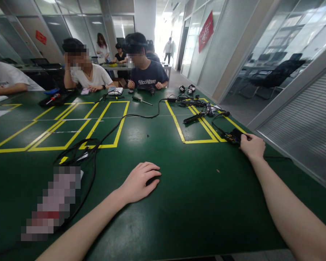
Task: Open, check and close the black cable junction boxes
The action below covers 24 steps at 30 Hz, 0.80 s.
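Observation:
My left hand (139,180) lies palm down on the green table (179,203), fingers curved over a small dark thing that I cannot make out. My right hand (252,146) reaches to the right edge and grips a small black device (233,137) with lit indicators. A black cable runs from that device toward a black tool (195,117) lying on a yellow taped rectangle.
A long black cable (103,139) crosses the table to a tangle at the left. Yellow tape frames mark the tabletop. A screwdriver (141,100) and more black gear (188,101) lie at the far side, where two people sit. Another person's arm rests far left.

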Each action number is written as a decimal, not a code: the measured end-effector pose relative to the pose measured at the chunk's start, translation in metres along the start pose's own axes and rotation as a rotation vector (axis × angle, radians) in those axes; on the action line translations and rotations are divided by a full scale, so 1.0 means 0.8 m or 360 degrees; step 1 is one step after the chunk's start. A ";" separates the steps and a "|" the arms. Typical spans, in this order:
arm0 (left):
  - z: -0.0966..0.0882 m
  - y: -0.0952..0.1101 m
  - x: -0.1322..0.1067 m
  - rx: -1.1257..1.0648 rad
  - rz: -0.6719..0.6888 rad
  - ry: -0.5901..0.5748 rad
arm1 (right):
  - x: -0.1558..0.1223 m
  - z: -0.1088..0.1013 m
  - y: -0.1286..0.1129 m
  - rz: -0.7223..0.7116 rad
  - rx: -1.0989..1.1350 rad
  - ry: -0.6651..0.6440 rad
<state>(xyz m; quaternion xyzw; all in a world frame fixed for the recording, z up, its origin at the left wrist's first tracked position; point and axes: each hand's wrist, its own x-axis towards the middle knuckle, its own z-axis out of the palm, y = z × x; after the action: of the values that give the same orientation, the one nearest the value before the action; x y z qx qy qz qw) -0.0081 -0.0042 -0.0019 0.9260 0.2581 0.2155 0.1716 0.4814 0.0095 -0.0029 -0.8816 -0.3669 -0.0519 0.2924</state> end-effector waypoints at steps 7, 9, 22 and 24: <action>-0.001 0.001 0.000 -0.0005 0.0003 0.0012 | -0.011 -0.015 -0.018 0.0262 0.0068 -0.0072; -0.001 0.002 0.000 0.0001 0.0007 0.0022 | -0.016 -0.018 -0.023 0.0208 0.0072 -0.0056; 0.000 0.000 0.000 0.0009 0.0023 0.0022 | -0.009 -0.019 -0.014 -0.0142 0.0026 0.0104; 0.000 0.000 0.000 0.0006 0.0025 0.0030 | -0.004 -0.012 -0.005 -0.0188 0.0023 0.0127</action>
<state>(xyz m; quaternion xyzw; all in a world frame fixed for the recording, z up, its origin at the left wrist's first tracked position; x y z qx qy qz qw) -0.0083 -0.0044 -0.0020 0.9262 0.2529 0.2251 0.1656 0.4779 0.0047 0.0057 -0.8535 -0.4067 -0.1016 0.3095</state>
